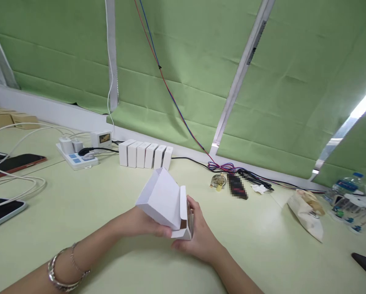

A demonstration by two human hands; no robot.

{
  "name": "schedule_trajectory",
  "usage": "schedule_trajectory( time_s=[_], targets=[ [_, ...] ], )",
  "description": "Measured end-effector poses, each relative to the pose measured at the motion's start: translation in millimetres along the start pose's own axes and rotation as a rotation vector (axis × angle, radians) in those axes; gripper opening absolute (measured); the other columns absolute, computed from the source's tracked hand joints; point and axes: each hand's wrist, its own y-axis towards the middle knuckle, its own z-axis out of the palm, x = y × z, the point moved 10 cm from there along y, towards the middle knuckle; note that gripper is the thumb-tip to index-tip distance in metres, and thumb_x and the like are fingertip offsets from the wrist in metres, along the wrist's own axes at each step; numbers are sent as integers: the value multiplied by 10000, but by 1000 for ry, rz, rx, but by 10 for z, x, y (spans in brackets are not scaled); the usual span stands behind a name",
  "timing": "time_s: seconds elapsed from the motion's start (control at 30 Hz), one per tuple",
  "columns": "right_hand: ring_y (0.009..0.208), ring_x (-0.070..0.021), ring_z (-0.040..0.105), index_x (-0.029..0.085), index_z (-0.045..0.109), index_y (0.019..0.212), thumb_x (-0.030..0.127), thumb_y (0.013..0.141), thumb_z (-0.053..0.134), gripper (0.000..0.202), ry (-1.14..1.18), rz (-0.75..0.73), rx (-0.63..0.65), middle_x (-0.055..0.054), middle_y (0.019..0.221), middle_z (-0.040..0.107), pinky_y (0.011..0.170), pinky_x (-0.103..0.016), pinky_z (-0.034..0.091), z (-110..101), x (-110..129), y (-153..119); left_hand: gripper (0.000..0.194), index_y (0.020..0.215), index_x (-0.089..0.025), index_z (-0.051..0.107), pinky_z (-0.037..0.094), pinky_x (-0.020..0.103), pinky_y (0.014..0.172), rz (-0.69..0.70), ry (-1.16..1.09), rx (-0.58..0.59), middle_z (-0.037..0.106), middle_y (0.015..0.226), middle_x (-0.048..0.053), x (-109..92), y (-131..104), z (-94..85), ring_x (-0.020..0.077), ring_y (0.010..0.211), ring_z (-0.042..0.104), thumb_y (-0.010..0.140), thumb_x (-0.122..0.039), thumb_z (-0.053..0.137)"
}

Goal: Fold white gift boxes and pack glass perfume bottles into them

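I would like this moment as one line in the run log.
left hand: holds open white box | right hand: holds same box | beyond: row of white boxes, power strip

The white box (167, 196), flaps open, is held tilted in midair; something brown (183, 224) shows inside its right end.

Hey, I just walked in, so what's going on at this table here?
A person is holding an open white cardboard box in both hands above the pale green tabletop. The left hand grips it from the left, and the right hand holds the other end. Something brownish shows in the opening, but I can't tell what. Beyond the hands, a row of six small upright white boxes stands near the green fabric covering, right of a white power strip.
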Motion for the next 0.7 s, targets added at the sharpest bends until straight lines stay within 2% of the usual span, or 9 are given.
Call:
schedule_trajectory(
  time_s=[0.1, 0.3, 0.47, 0.53, 0.63, 0.7],
  targets=[
    [1243, -290, 364, 292, 174, 1400, 253, 546, 779, 1047, 16, -38, 38, -84, 1336, 368, 1015, -443, 335, 32, 38, -1, 496, 1158, -261, 550, 449, 431, 898, -13, 2, -21, 613, 1153, 60, -7, 12, -7, 279, 1068, 562, 730, -469, 693],
    [1236, -296, 360, 263, 134, 1391, 252, 537, 775, 1068, -20, -43, 27, -100, 1299, 362, 1037, -454, 310, 61, 90, 8, 439, 1122, -261, 556, 481, 377, 849, -68, 10, -35, 634, 1128, 41, -17, 24, 11, 253, 1025, 592, 725, -357, 718],
    [1240, -291, 343, 265, 128, 1388, 238, 541, 765, 1061, -78, -80, 22, -100, 1306, 338, 1039, -444, 307, 81, 96, -8, 322, 1078, -277, 592, 492, 384, 852, -105, 132, 53, 645, 1057, 26, -4, -10, 105, 250, 998, 604, 766, -307, 665],
    [1231, -288, 350, 269, 125, 1383, 232, 536, 768, 1064, -89, -101, 17, -100, 1307, 331, 1035, -442, 313, 84, 92, -12, 481, 1191, -310, 514, 484, 403, 884, -66, 118, 63, 635, 1079, 27, 10, -27, 102, 258, 1032, 592, 741, -284, 684],
    [1219, -286, 359, 278, 132, 1372, 257, 533, 785, 1064, -90, -120, 10, -98, 1307, 321, 1029, -438, 322, 90, 89, -13, 935, 1391, -392, 159, 432, 444, 972, 1, 82, 11, 566, 1232, 29, 21, -50, 21, 260, 1138, 538, 674, -229, 737],
    [1221, -289, 354, 285, 139, 1367, 268, 532, 792, 1060, -92, -130, 8, -96, 1304, 319, 1029, -443, 319, 100, 92, -12, 1040, 1405, -402, 38, 399, 468, 1005, 5, 94, 4, 542, 1271, 33, 19, -58, -2, 260, 1170, 517, 663, -216, 742]
  ],
)
